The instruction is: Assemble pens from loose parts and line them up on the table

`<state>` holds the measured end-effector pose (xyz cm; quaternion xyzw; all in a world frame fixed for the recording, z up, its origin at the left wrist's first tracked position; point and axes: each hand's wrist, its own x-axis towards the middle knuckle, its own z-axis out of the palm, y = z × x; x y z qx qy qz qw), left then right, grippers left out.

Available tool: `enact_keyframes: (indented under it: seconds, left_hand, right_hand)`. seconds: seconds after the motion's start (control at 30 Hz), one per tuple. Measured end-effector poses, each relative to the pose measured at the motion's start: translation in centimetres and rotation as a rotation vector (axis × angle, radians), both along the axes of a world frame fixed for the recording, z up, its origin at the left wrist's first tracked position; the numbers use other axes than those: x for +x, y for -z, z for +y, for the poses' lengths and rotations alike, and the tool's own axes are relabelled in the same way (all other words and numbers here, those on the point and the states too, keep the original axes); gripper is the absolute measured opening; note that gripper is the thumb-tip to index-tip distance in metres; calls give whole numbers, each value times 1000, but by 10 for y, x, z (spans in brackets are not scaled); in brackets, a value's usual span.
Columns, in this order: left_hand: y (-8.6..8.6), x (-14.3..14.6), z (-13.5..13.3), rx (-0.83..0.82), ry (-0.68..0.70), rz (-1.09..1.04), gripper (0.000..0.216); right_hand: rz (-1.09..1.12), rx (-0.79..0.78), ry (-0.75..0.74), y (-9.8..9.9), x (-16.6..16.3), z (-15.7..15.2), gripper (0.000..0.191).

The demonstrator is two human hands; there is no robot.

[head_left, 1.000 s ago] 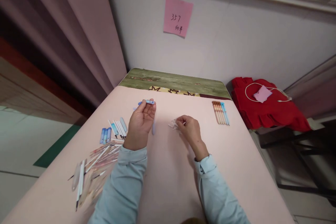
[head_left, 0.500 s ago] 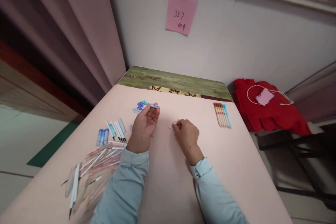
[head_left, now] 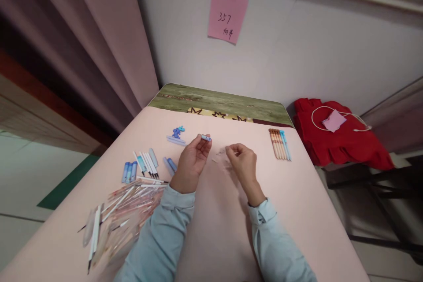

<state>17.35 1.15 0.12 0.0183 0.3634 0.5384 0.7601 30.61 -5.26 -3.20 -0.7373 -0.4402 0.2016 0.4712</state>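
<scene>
A pale wall [head_left: 280, 53] fills the top of the frame. Below it a pink-covered table [head_left: 297, 211] runs down to the bottom edge, with a mauve curtain [head_left: 109, 31] at upper left and a red cloth [head_left: 346, 145] at right. A heap [head_left: 132, 207] of thin clear and white pen parts sprawls at lower left.

Two bare hands in light blue sleeves reach in from the bottom. The left hand [head_left: 193, 158], near the centre, is palm up, grasping a short blue barrel [head_left: 206, 138] between thumb and fingers. The right hand [head_left: 243, 163], just beside it, has its fingertips drawn together; whether they pinch anything I cannot tell. A pink note [head_left: 228, 15] with handwriting is on the wall, upper centre.

At right of the table, a row of pens [head_left: 279, 145], brown-topped and blue-topped, looks whole. Left of centre lie loose parts: dark-tipped white refills [head_left: 150, 164], three blue tubes [head_left: 128, 172] side by side, and a cluster of blue toppers [head_left: 176, 132]. Judging by these, a few pens are complete and far more is left in pieces, the held barrel included. Smallest are the whitish bits [head_left: 217, 157] between the hands, too small to identify.
</scene>
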Motion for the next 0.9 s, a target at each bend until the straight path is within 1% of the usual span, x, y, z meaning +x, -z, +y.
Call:
enact_keyframes:
  seconds: [0.07, 0.13, 0.23, 0.3, 0.37, 0.43, 0.57, 0.63, 0.73, 0.9]
  left_hand:
    - [1, 6, -4, -16, 25, 2, 15]
    - [3, 12, -8, -31, 69, -5, 14]
    - [4, 19, -13, -50, 124, -27, 10]
    - [5, 23, -16, -64, 130, -43, 8]
    - [4, 26, -18, -74, 133, -56, 8]
    - [4, 29, -20, -74, 143, -65, 9]
    - [4, 33, -24, -29, 171, -80, 17]
    - [5, 34, -26, 17, 176, -78, 17]
    - [4, 34, -29, 101, 163, -69, 11]
    - [-3, 34, -35, 202, 106, -30, 8]
  right_hand:
    - [263, 128, 11, -9, 8, 0, 27]
    - [475, 231, -10, -17, 13, -1, 31]
    - [622, 314, -69, -28, 11, -4, 37]
    - [661, 328, -99, -33, 8, -6, 34]
    - [669, 338, -119, -36, 4, -8, 30]
    - [623, 364, -128, -37, 2, -10, 27]
    - [412, 419, -118, -34, 4, -10, 23]
    - [351, 418, -109, -32, 6, -10, 22]
    - [352, 395, -111, -28, 8, -9, 21]
    - [354, 372, -87, -26, 9, -9, 21]
